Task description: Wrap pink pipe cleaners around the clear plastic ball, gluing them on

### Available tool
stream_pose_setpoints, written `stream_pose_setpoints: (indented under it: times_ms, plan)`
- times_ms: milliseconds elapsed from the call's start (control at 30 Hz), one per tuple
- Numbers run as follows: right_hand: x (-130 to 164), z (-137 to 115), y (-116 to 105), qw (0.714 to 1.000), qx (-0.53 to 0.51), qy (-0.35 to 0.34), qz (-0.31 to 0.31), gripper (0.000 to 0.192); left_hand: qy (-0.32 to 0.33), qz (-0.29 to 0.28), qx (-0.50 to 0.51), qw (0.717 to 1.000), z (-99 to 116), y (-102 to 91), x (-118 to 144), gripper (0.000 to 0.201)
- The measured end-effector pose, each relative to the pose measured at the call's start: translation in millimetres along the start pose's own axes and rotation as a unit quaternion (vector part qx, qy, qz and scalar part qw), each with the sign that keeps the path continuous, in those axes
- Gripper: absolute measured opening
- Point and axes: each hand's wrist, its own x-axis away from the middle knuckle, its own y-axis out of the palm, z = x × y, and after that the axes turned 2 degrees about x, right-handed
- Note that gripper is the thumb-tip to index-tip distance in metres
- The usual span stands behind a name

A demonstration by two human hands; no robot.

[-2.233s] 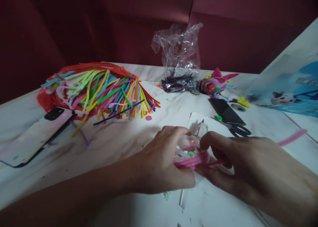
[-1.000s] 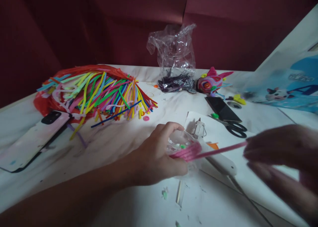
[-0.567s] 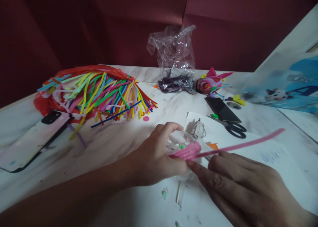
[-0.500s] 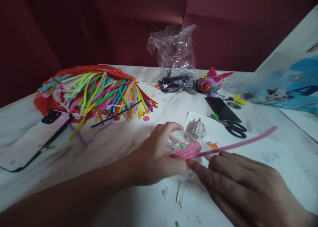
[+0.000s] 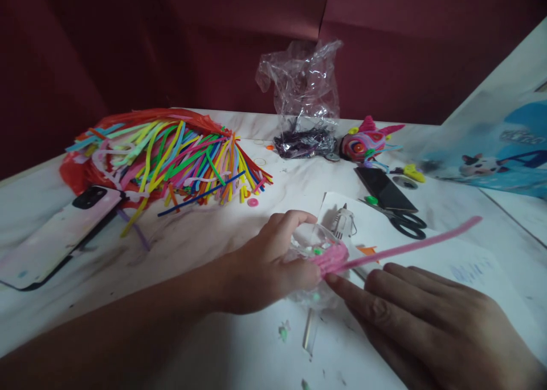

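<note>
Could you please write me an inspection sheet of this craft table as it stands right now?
Surface: white marbled table, smudged, small scraps near the front.
Job's things: pink pipe cleaner partly coiled around a clear ball.
Clutter: pile of coloured pipe cleaners, phone, plastic bag, pipe-cleaner figure, dark phone, scissors.
Hands: left hand grips the ball and coil; right hand lies flat, a fingertip at the coil.
Cables: nothing seen.
Surroundings: dark red backdrop.

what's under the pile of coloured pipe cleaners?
A red plastic bag shows beneath the pipe cleaners at their left and back edges. Whatever else lies under the pile is covered.
</note>
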Motion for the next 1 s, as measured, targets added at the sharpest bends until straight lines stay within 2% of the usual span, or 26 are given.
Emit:
stream_pose_setpoints:
  times_ms: [167, 300, 433, 600, 700, 867, 1000]
  plan:
    - [7.3, -1.3, 11.0, 0.999, 0.030, 0.011, 0.019, 0.035, 0.035, 0.015, -0.059, 0.998, -5.6, -2.0, -2.4, 0.066]
    - [7.2, -0.8, 14.1, 1.000, 0.015, 0.013, 0.013, 0.035, 0.050, 0.032, -0.066, 0.996, -11.7, 0.7, -3.0, 0.066]
    - [1.4, 1.1, 9.4, 1.000, -0.018, 0.001, 0.003, 0.031, 0.062, 0.051, -0.067, 0.994, -13.7, 1.3, -2.4, 0.066]
    - [-7.3, 2.6, 1.4, 0.997, -0.061, -0.009, -0.048, 0.032, 0.069, 0.066, -0.074, 0.993, -13.6, 0.6, -3.3, 0.065]
    - [-12.4, 2.4, -1.8, 0.993, -0.111, 0.003, -0.042, 0.032, 0.071, 0.070, -0.070, 0.993, -15.8, -0.2, -3.2, 0.065]
    - [-19.0, 1.5, -3.9, 0.985, -0.170, 0.018, -0.038, 0.033, 0.094, 0.045, -0.055, 0.993, -20.5, -4.8, -2.8, 0.066]
    - [-22.4, 2.8, -1.7, 0.981, -0.189, 0.019, -0.046, 0.032, 0.058, 0.007, 0.034, 0.998, -18.0, -9.5, -2.8, 0.056]
